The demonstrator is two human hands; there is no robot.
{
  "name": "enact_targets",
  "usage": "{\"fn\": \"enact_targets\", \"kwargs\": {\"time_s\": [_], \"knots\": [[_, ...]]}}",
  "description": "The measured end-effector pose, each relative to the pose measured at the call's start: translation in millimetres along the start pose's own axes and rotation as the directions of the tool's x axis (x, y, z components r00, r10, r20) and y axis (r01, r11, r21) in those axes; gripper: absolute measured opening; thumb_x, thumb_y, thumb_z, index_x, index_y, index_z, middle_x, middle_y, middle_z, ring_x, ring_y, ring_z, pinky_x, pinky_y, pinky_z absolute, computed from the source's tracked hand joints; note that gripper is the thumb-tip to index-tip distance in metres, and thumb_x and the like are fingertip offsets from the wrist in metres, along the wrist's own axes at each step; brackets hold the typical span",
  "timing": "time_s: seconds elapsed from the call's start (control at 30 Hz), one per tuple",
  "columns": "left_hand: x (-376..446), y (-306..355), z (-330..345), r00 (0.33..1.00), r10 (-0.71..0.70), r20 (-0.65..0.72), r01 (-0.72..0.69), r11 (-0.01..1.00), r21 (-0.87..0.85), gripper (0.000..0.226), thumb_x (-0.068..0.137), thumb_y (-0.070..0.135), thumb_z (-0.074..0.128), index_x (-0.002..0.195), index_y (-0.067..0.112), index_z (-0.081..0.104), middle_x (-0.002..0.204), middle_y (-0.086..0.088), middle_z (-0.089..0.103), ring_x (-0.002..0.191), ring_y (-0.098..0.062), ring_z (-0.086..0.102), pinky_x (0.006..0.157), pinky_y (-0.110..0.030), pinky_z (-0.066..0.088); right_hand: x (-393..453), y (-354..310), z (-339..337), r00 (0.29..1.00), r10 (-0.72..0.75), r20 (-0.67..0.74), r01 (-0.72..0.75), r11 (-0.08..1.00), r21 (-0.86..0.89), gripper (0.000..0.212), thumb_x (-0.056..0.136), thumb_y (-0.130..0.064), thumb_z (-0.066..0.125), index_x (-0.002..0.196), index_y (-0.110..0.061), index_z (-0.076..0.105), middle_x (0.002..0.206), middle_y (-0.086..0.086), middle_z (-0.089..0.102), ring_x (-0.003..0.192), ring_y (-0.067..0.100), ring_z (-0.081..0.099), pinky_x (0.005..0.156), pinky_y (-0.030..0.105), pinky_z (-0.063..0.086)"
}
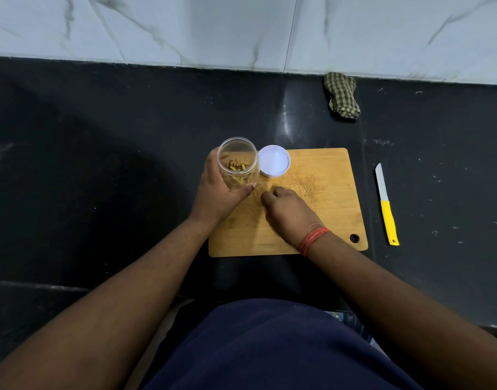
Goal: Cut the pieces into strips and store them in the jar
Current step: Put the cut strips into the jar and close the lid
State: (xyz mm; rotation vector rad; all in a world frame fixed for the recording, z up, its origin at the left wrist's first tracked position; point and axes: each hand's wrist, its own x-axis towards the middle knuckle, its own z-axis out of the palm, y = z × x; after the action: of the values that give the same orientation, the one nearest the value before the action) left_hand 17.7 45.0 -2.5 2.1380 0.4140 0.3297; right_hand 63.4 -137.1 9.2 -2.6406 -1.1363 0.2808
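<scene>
Knife (386,205) lies right of board (326,215); left fingers (248,189) grasp jar (237,163), right fingers (267,197) curled, contents hidden.

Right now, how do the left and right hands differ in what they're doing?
The left hand grips the clear jar at the cutting board's left edge; the right hand holds no jar. The left hand's fingers wrap the jar wall; the right hand's fingers curl down onto the board, and whether they pinch strips is hidden. Both sit near the board's left half.
</scene>
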Motion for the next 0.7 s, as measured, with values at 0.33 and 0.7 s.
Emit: {"fn": "enact_targets", "kwargs": {"time_s": [0.33, 0.7], "knots": [[0, -1, 1, 1.0, -0.027, 0.002, 0.027, 0.999, -0.027, 0.099, 0.072, 0.053, 0.086, 0.147, 0.024, 0.029, 0.144, 0.002, 0.044, 0.131, -0.013, 0.048, 0.105, -0.044, 0.049, 22, 8, -69, 0.919, 0.387, -0.074, -0.195, 0.609, 0.769, 0.008, 0.083, -0.003, 0.065, 0.081, -0.008, 0.059, 0.072, -0.009, 0.058, 0.065, 0.005, 0.053, 0.063, 0.023, 0.047], [-1, 1, 0, 0.999, -0.045, 0.028, 0.046, 0.998, -0.032, 0.103, 0.069, 0.064, 0.08, 0.148, 0.028, 0.025, 0.144, 0.005, 0.042, 0.13, -0.016, 0.049, 0.101, -0.05, 0.05, 77, -17, -122, 0.968, 0.058, -0.243, 0.059, 0.893, 0.447, 0.015, 0.087, -0.009, 0.064, 0.095, -0.016, 0.074, 0.086, -0.01, 0.069, 0.079, 0.001, 0.061, 0.073, 0.007, 0.045]]}}
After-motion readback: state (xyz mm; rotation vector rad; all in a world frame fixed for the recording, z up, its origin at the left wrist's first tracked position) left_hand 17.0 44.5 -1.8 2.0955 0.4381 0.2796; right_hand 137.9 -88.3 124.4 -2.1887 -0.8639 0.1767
